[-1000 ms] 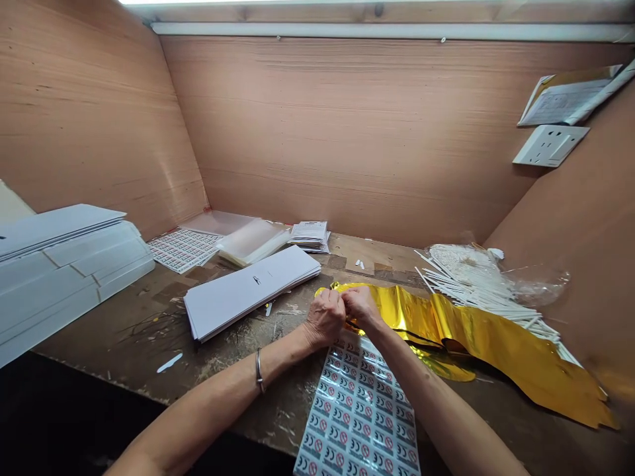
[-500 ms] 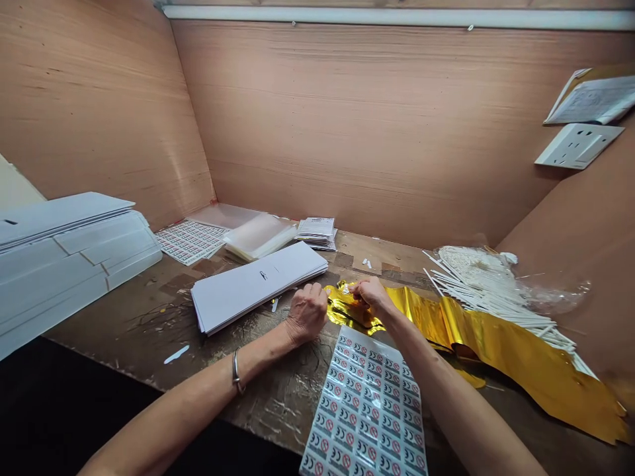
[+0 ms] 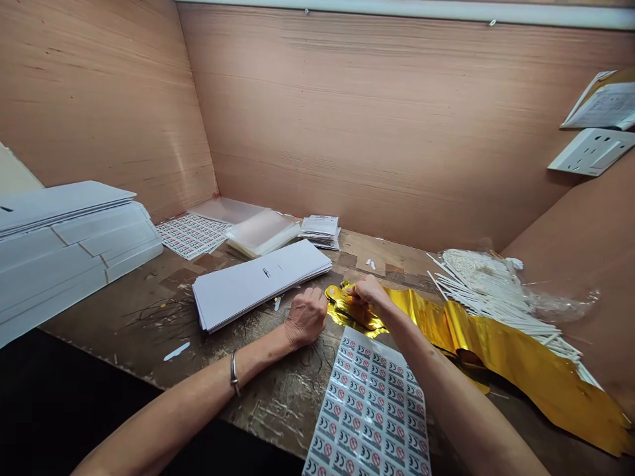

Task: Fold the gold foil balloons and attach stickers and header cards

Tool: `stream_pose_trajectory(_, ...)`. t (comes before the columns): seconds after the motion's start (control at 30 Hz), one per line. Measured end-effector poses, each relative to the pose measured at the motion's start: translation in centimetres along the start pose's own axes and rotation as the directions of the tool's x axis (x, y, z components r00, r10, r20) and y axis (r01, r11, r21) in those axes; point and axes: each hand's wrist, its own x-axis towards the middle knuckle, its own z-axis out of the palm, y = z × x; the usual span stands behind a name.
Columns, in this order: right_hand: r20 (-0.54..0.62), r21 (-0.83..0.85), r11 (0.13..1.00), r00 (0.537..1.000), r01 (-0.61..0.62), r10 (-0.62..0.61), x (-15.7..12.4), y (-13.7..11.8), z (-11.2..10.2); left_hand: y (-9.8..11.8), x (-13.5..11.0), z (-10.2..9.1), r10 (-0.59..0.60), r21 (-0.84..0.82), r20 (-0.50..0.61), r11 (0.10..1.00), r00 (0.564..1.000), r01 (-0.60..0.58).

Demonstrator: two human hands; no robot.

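Because the right hand [image 3: 370, 292] pinches the crumpled end of a gold foil strip [image 3: 496, 357] between its fingers, this thin foil seems the thing most in danger: a too strong pull could tear it or press a hard crease into it. The left hand [image 3: 306, 317] is curled and rests on the bench just beside the foil, apart from the right hand, and I cannot tell if it holds something small inside the fingers. A metal bangle [image 3: 233, 373] sits on the left wrist, and it could scrape the foil if that arm moves across. The foil strip lies flat to the right, and its long part reaches near a bundle of white sticks [image 3: 501, 297] in a clear plastic bag, so a quick sideways tug might scatter them. A sticker sheet with red prohibition signs [image 3: 370, 403] lies under the right forearm, its top edge meeting the foil, and the arm could drag it. Just left of the left hand is a stack of white card sheets [image 3: 260, 284], which could slide out of order if a hand bumps it. All this lies on a scarred workbench [image 3: 278, 410].
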Motion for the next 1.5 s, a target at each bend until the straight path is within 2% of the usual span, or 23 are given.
stream_pose_trajectory(0.33, -0.026, -0.191, 0.981, 0.999, -0.043, 0.039, 1.2, 0.9, 1.4, 0.5, 0.1, -0.2, 0.011, -0.038, 0.009, 0.999, 1.0, -0.01)
stream_pose_trajectory(0.43, -0.029, -0.27, 0.962, 0.999, -0.034, 0.027, 1.6, 1.3, 1.7, 0.7, 0.5, -0.6, 0.121, -0.073, -0.008, 0.99, 0.993, -0.121)
stream_pose_trajectory(0.53, -0.027, -0.339, 0.941, 1.0, -0.019, 0.01, 1.6, 1.1, 1.9, 0.7, 1.0, -0.3, 0.296, -0.139, -0.035, 0.944, 0.954, -0.298)
stream_pose_trajectory(0.6, -0.028, -0.373, 0.928, 1.0, -0.009, -0.002, 1.3, 0.8, 1.8, 0.6, 1.3, 0.3, 0.36, -0.176, -0.03, 0.916, 0.933, -0.359)
stream_pose_trajectory(0.83, -0.018, -0.566, 0.818, 0.991, 0.101, -0.134, 0.4, 0.5, 0.5, 0.2, 1.7, 1.1, 0.43, -0.244, 0.025, 0.878, 0.902, -0.412)
stream_pose_trajectory(0.93, -0.01, -0.557, 0.817, 0.983, 0.147, -0.184, -0.2, 1.2, 0.2, -0.4, 2.4, 1.2, 0.394, -0.281, 0.01, 0.883, 0.919, -0.376)
stream_pose_trajectory(1.03, 0.051, -0.5, 0.804, 0.938, 0.322, -0.344, -1.4, 2.3, 0.2, -1.4, 3.1, 1.7, 0.353, -0.264, -0.001, 0.902, 0.935, -0.341)
stream_pose_trajectory(1.13, 0.139, -0.511, 0.706, 0.857, 0.491, -0.495, -3.0, 3.4, 0.4, -2.0, 3.5, 2.3, 0.341, -0.227, 0.014, 0.917, 0.94, -0.329)
stream_pose_trajectory(1.2, 0.132, -0.572, 0.644, 0.831, 0.509, -0.54, -3.8, 3.8, 0.8, -2.1, 3.7, 2.5, 0.314, -0.194, 0.007, 0.932, 0.949, -0.307)
stream_pose_trajectory(1.3, 0.083, -0.673, 0.573, 0.818, 0.467, -0.569, -4.6, 4.0, 1.6, -1.7, 3.9, 2.7, 0.243, -0.156, -0.041, 0.956, 0.969, -0.247)
stream_pose_trajectory(1.4, 0.101, -0.745, 0.47, 0.776, 0.474, -0.622, -4.9, 3.9, 2.1, -1.4, 4.1, 2.6, 0.153, -0.175, -0.075, 0.971, 0.985, -0.164)
stream_pose_trajectory(1.43, 0.108, -0.758, 0.443, 0.763, 0.478, -0.637, -4.9, 3.8, 2.2, -1.5, 4.2, 2.5, 0.165, -0.195, -0.069, 0.965, 0.984, -0.176)
stream_pose_trajectory(1.5, 0.108, -0.773, 0.419, 0.75, 0.476, -0.653, -5.0, 3.8, 2.3, -1.7, 4.2, 2.2, 0.266, -0.239, -0.042, 0.933, 0.963, -0.269)
